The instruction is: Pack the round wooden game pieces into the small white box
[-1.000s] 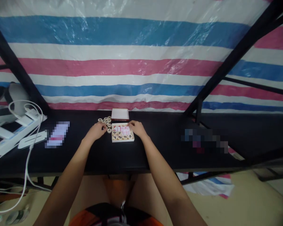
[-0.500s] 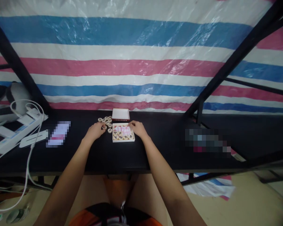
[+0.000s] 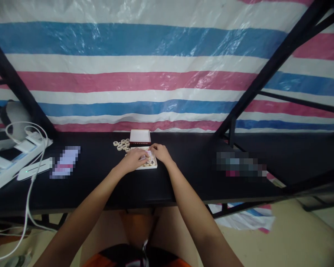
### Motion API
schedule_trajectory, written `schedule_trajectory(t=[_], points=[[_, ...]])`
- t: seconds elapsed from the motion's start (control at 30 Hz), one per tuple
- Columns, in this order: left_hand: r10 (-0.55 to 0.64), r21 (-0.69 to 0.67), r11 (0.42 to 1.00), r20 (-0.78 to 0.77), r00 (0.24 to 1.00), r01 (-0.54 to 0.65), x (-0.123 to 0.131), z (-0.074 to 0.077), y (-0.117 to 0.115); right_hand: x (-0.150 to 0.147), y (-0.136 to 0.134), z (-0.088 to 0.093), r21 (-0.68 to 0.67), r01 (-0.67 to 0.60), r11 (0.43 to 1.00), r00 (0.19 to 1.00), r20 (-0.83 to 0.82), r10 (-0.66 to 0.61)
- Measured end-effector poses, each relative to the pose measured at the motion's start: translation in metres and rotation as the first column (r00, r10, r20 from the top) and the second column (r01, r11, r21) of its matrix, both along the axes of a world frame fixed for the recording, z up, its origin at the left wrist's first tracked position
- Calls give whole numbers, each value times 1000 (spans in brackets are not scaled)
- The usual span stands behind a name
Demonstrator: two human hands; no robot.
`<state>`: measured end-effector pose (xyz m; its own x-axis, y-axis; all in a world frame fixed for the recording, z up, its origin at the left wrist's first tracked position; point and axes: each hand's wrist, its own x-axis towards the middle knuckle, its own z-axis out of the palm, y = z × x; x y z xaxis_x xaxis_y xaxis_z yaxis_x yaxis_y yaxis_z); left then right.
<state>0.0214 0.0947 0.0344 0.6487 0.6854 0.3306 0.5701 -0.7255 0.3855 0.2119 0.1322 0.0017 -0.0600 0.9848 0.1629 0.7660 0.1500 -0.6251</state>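
Note:
A white box (image 3: 153,167) of Chinese chess pieces lies on the black table, with round pieces and a pink-printed sheet inside. My left hand (image 3: 134,160) reaches over the box, fingers curled and pinched on a chess piece that they mostly hide. At the box's far right corner, my right hand (image 3: 160,152) grips the rim with its thumb and fingers. Several loose chess pieces (image 3: 122,144) sit in a cluster beyond my left hand, left of the box. The box lid (image 3: 140,136) rests behind the box, its white inside facing up.
To the left lie a blurred-out phone-like object (image 3: 65,163), a white flat device (image 3: 35,169) and a white power strip with cables (image 3: 16,159). A pixelated dark item (image 3: 239,164) is on the right. Black metal bars (image 3: 256,83) and a striped sheet (image 3: 144,81) stand behind.
My left hand has moved right, from beside the loose pieces to over the box, carrying a chess piece. My right hand stays at the box's rim. The view has shifted slightly.

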Motion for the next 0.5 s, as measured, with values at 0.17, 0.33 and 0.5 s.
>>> schedule_trajectory(t=[0.17,0.33,0.5], points=[[-14,47,999,-139,990,21,2,1,2,0,1,-1,1,14,1000,1000,12,-14],[-12,49,999,-150,989,20,-1,5,0,1,2,-2,0,8,1000,1000,5,-8],[3,47,999,-78,997,1,-5,4,-1,1,2,-3,0,5,1000,1000,3,-5]])
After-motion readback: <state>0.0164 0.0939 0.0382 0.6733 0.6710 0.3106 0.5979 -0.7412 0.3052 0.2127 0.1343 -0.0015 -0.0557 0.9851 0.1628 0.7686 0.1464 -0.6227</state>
